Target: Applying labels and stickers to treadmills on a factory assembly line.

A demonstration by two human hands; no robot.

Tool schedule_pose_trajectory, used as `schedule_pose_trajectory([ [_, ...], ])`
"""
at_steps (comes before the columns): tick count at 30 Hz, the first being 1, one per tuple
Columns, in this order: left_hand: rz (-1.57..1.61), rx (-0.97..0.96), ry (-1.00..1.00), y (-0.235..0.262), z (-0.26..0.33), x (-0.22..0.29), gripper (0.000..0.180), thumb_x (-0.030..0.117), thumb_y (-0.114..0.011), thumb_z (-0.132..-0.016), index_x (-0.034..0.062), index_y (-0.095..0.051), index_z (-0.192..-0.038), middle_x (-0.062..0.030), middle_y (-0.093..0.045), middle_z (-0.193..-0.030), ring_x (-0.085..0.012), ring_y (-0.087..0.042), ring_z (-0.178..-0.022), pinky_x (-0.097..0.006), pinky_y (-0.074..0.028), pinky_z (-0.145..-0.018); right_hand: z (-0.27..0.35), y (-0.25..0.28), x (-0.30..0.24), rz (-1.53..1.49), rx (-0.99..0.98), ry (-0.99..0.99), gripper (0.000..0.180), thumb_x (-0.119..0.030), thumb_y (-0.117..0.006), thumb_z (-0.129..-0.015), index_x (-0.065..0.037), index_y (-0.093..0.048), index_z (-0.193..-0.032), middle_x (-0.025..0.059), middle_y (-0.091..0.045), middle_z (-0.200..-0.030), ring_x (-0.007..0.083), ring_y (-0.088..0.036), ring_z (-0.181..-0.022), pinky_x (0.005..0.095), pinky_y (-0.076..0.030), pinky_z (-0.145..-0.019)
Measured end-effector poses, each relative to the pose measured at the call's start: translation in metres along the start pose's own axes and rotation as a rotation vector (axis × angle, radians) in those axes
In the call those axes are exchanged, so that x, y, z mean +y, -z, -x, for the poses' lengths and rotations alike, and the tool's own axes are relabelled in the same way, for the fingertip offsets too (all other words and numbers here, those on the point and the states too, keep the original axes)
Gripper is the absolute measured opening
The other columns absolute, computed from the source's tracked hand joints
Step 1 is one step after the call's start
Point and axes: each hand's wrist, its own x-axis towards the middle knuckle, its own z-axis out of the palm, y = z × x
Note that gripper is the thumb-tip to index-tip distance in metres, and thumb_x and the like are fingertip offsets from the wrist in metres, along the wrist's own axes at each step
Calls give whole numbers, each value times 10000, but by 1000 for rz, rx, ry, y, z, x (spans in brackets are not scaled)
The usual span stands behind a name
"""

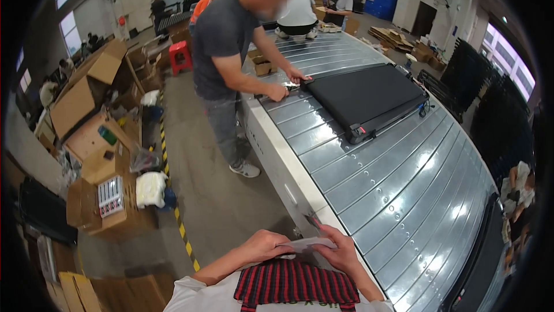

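Observation:
My left hand (262, 245) and my right hand (341, 249) meet in front of my chest, both pinching a small pale sheet (304, 245), like a label or a bit of film, held flat between the fingers. Just beyond them lies the near corner of a long metal slatted conveyor (398, 191). Farther along it rests a flat black machine (369, 98) with a grey end cap. A person in a grey shirt (225, 40) stands at the conveyor's left side, both hands on the machine's near left corner.
Open cardboard boxes (98, 139) and bags crowd the floor on the left, behind a yellow-black floor stripe (173, 196). A red stool (180, 55) stands farther back. More people work at the conveyor's far end. Black racks (479, 81) line the right side.

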Motion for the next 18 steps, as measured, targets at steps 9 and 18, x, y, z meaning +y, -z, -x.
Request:
schedule_pose_trajectory([
  [9,15,-95,-36,66,-120,-49,178,246,-552,-800,91,-637,-822,-110,-605,-732,-283,-575,-652,-349,-455,-576,-105,27,39,-18,214,28,500,-20,-666,-670,-55,-503,-1142,97,-628,-808,167,-605,-734,271,-473,-681],
  [18,-148,-413,-204,117,-280,-135,186,295,-557,-787,122,-618,-818,-108,-590,-699,-315,-556,-647,-389,-439,-558,-171,57,98,-333,1061,-219,98,-5,-626,-715,-22,-563,-788,-21,-514,-729,64,-458,-705,209,-374,-654],
])
